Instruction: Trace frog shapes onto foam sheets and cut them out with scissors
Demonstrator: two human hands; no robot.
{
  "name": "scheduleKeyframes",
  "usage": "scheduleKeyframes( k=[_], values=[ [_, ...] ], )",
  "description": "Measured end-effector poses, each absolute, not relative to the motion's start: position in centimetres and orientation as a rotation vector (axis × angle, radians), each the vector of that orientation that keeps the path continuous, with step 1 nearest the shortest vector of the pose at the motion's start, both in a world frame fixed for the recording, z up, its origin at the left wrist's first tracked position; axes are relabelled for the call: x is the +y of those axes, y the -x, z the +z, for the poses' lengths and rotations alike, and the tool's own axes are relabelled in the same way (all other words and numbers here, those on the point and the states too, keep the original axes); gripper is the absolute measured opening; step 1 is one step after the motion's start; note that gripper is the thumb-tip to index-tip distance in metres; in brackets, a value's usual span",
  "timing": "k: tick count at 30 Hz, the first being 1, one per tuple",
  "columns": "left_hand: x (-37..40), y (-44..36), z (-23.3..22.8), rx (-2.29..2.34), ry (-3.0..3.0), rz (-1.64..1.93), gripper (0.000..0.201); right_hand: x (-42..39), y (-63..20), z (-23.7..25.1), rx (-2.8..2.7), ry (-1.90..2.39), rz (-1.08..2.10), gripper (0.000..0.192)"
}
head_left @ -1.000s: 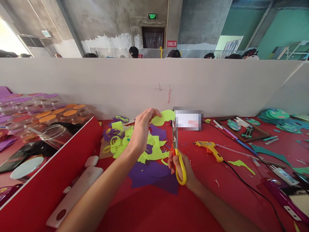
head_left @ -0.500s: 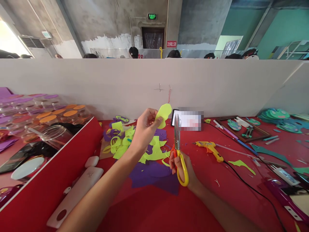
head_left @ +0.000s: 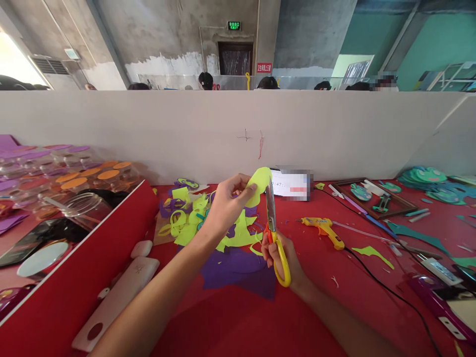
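Observation:
My left hand (head_left: 226,203) pinches a small rounded piece of yellow-green foam (head_left: 258,182) and holds it up above the red table. My right hand (head_left: 284,260) grips yellow-handled scissors (head_left: 273,225), blades pointing up, with the blade edge against the right side of the foam piece. Under both hands lies a heap of yellow-green and purple foam scraps (head_left: 230,235) and a larger purple sheet (head_left: 238,270).
A yellow glue gun (head_left: 323,229) with a black cord lies right of the scissors. A wooden frame (head_left: 374,198) and green foam shapes (head_left: 427,181) sit at the far right. Jars with orange and purple lids (head_left: 74,173) stand left behind a red divider (head_left: 74,267). A grey partition wall (head_left: 238,129) closes the back.
My left hand has turned the foam piece from flat to nearly upright and brought it back against the scissor blades. The right hand has barely moved.

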State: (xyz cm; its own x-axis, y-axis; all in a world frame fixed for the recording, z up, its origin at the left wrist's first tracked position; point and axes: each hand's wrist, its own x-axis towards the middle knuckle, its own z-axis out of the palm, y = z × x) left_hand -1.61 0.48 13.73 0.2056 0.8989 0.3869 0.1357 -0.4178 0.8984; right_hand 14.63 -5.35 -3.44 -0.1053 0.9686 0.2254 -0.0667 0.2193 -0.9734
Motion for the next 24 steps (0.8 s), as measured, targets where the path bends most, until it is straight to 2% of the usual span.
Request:
scheduleKeyframes(
  k=[7, 17, 24],
  values=[
    [0.0, 1.2, 13.6, 1.022, -1.785, 1.305, 0.014, -5.0, -14.2, -3.4, -1.378, 0.917, 0.986, 0.051],
    [-0.3, 0.9, 13.9, 1.051, -1.851, 1.296, 0.016, -5.0, -14.7, -3.2, -1.449, 1.027, 0.958, 0.043],
    [-0.5, 0.9, 13.9, 1.062, -1.897, 1.268, 0.022, -5.2, -14.6, -2.3, -1.46, 1.037, 0.914, 0.047]
  ],
)
